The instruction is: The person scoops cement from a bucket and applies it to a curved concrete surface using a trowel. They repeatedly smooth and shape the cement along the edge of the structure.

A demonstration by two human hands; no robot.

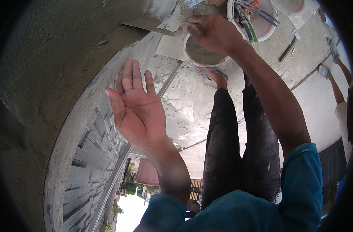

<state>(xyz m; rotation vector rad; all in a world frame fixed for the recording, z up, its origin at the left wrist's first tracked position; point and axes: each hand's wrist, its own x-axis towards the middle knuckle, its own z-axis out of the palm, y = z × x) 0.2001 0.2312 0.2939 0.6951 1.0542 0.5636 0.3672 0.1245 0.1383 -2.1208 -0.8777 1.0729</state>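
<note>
My left hand (138, 108) is open, palm upward and fingers extended, beside the pale concrete ledge (60, 178). My right hand (213, 33) is wrapped round a trowel, whose flat metal blade (141, 24) reaches left toward the wet grey plaster on the wall (41, 65); the handle is mostly hidden by my fingers. Below that hand stands a white bucket (199, 52) of grey mortar.
A white bucket (261, 31) holds several tools. A dark-handled tool (286, 50) lies on the concrete floor (269, 63). My sandaled foot (217, 75) is near the mortar. Another person's legs (335, 81) show at right. A stone-patterned panel (89, 154) runs along the left.
</note>
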